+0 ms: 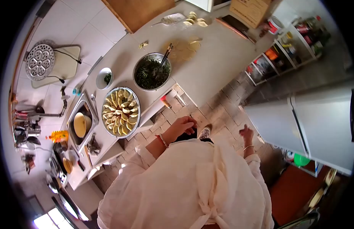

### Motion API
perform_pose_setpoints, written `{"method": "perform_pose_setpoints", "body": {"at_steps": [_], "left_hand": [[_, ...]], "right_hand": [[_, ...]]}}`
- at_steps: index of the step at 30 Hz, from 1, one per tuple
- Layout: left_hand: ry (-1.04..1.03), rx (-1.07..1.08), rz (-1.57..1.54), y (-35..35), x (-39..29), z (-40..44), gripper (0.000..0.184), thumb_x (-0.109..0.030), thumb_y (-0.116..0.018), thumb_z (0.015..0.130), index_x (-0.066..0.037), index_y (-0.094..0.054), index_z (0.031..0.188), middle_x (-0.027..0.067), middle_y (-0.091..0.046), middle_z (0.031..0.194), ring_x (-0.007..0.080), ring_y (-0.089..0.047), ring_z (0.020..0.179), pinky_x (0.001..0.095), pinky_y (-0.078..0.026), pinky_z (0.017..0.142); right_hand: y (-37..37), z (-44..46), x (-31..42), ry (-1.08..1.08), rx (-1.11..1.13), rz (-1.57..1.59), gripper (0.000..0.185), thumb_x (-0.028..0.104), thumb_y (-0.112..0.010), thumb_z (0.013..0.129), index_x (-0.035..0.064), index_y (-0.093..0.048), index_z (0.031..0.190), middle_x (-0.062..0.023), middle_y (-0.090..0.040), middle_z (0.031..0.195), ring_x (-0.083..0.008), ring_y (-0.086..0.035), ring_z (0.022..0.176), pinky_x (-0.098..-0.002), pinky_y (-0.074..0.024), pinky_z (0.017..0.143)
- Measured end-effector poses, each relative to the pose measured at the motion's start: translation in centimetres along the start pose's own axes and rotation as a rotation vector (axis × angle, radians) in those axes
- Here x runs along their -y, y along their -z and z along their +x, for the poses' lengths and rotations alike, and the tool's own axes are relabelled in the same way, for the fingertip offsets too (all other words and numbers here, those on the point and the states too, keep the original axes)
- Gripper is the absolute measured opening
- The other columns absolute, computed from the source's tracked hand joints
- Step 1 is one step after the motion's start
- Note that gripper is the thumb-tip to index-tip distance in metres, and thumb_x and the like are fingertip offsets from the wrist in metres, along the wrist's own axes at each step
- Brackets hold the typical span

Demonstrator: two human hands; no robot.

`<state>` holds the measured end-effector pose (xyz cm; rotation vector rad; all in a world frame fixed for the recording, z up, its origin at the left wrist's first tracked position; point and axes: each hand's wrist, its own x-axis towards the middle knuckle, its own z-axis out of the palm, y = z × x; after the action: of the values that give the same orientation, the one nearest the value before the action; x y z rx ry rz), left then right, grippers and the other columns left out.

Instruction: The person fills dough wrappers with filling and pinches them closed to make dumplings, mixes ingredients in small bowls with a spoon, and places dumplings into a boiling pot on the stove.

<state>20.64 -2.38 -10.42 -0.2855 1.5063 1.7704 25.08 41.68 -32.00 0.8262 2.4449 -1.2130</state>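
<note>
My left hand (179, 128), with a red band at the wrist, hangs over the tiled floor in front of my body. Its fingers are loosely bent and slightly apart, with nothing visible in them. On the other side, my right hand (246, 134) is out over the floor near the fridge, empty, fingers apart and somewhat blurred. Nearest my left hand on the counter are a round tray of folded dumplings (121, 111) and a metal bowl of chopped green filling (151, 72). Chopsticks (166, 54) lean in that bowl. Neither hand touches these.
A small white bowl (105, 78) stands beside the tray. The sink (95, 118) holds a yellowish bowl (82, 125). More dumplings (192, 17) lie at the counter's far end. A fridge (276, 118) and a shelf rack (278, 65) stand to the right. An open drawer (156, 101) juts out.
</note>
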Motion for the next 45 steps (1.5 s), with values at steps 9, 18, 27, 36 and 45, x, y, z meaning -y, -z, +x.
{"method": "perform_pose_setpoints", "body": {"at_steps": [9,18,27,36,45], "left_hand": [[-0.083,-0.203,-0.169,0.4,-4.8,10.7,0.023,-0.014,-0.05,0.097,0.0,-0.056,0.115,0.0085,-0.065,0.104,0.0141,-0.063,0.082,0.027,-0.053,0.073],[-0.215,-0.461,-0.361,2.9,-12.4,15.9,0.024,-0.013,-0.051,0.097,0.0,-0.057,0.117,0.0097,-0.067,0.104,0.0145,-0.064,0.083,0.0268,-0.051,0.075],[-0.238,-0.575,-0.695,1.8,-17.3,20.8,0.024,-0.01,-0.05,0.097,0.003,-0.056,0.117,0.014,-0.065,0.106,0.0177,-0.064,0.084,0.0283,-0.053,0.076],[-0.292,-0.572,-0.747,1.4,-23.6,30.4,0.025,-0.013,-0.051,0.097,0.001,-0.056,0.117,0.0131,-0.065,0.106,0.0178,-0.064,0.085,0.0286,-0.053,0.076],[-0.343,-0.651,-0.759,9.5,-28.5,41.2,0.028,-0.017,-0.048,0.099,0.001,-0.054,0.121,0.0116,-0.063,0.111,0.0198,-0.062,0.097,0.0329,-0.052,0.085]], "right_hand": [[-0.5,14.5,26.3,0.315,0.208,0.544,0.017,0.015,-0.056,0.094,0.0005,-0.062,0.102,-0.008,-0.066,0.084,-0.0157,-0.064,0.06,-0.0257,-0.0496,0.052],[-9.8,32.6,49.2,0.813,0.128,0.055,0.019,0.019,-0.062,0.09,0.0009,-0.06,0.094,-0.0143,-0.064,0.086,-0.0272,-0.063,0.072,-0.0369,-0.0515,0.067],[-13.8,40.3,58.1,1.158,-0.032,-0.26,0.018,0.018,-0.067,0.083,0.0079,-0.057,0.095,-0.0104,-0.056,0.104,-0.0306,-0.056,0.1,-0.0419,-0.0504,0.079],[-12.0,44.6,60.8,1.135,0.303,-0.047,0.012,0.013,-0.068,0.081,0.0045,-0.059,0.081,-0.0098,-0.06,0.094,-0.0307,-0.061,0.084,-0.0416,-0.051,0.07],[-13.1,46.1,61.5,1.281,0.364,-0.166,0.011,0.013,-0.068,0.079,0.0059,-0.06,0.079,-0.0092,-0.063,0.085,-0.0328,-0.062,0.079,-0.043,-0.0501,0.066]]}}
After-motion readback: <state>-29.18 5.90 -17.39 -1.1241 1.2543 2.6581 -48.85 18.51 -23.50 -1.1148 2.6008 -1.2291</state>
